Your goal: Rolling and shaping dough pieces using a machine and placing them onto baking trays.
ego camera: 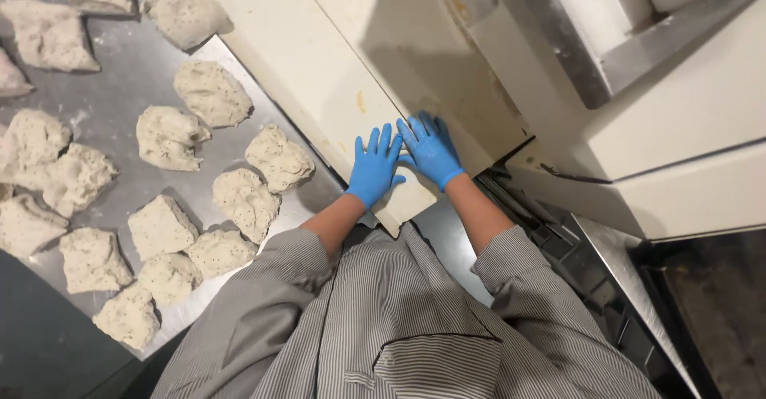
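Resting flat, fingers spread, gripping nothing: left hand (373, 167), right hand (431, 152) on cream conveyor belt (319, 72); dough pieces (247, 201) at nine o'clock

No pkgs, labels, signs or screens anywhere in view.

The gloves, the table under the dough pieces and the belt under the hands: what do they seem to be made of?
The gloves, on the left hand and the right hand, look like thin blue rubber, perhaps nitrile: smooth and tight. The table looks like brushed steel: grey with a dull shine. The belt seems cream cloth or plastic, matte and stained. The dough pieces are pale, soft and speckled.
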